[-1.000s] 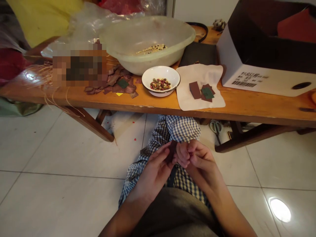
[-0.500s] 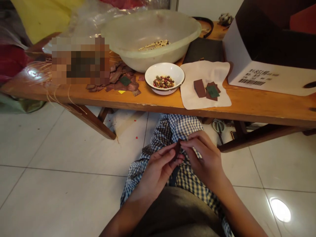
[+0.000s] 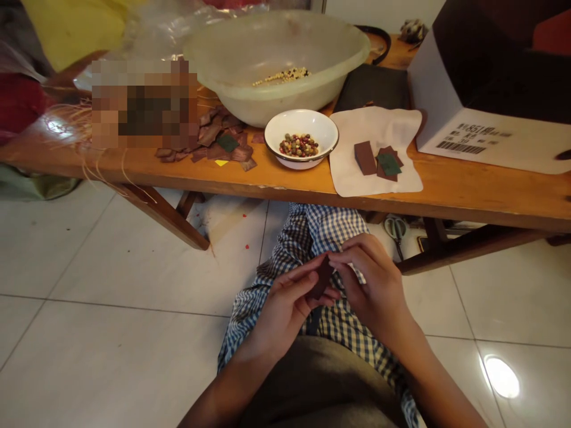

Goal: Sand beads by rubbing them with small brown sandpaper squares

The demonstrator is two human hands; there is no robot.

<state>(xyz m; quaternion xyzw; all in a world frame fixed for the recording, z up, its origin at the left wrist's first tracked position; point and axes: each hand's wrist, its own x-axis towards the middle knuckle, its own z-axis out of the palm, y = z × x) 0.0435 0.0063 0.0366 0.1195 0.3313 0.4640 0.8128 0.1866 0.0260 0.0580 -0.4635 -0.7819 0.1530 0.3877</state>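
Observation:
Over my lap, my left hand (image 3: 285, 306) pinches a small dark brown rectangular piece (image 3: 321, 278) between thumb and fingers. My right hand (image 3: 372, 282) is closed, its fingertips pressed against the top edge of the same piece. Both hands hover above checked blue cloth (image 3: 321, 235) on my knees. On the wooden table (image 3: 468, 193) ahead, a small white bowl (image 3: 301, 138) holds mixed coloured beads. To its right, a white sheet (image 3: 379, 178) carries a few brown and green pieces (image 3: 379, 160).
A large pale plastic basin (image 3: 276, 59) with beads stands behind the bowl. A heap of brown scraps (image 3: 218, 139) lies left of it, a white cardboard box (image 3: 491, 77) at the right. Scissors (image 3: 395, 229) lie on the tiled floor (image 3: 111, 309) under the table.
My right hand has turned from a loose fist beside the piece to fingertips pressing on its top edge. The camera view shifted slightly left and down.

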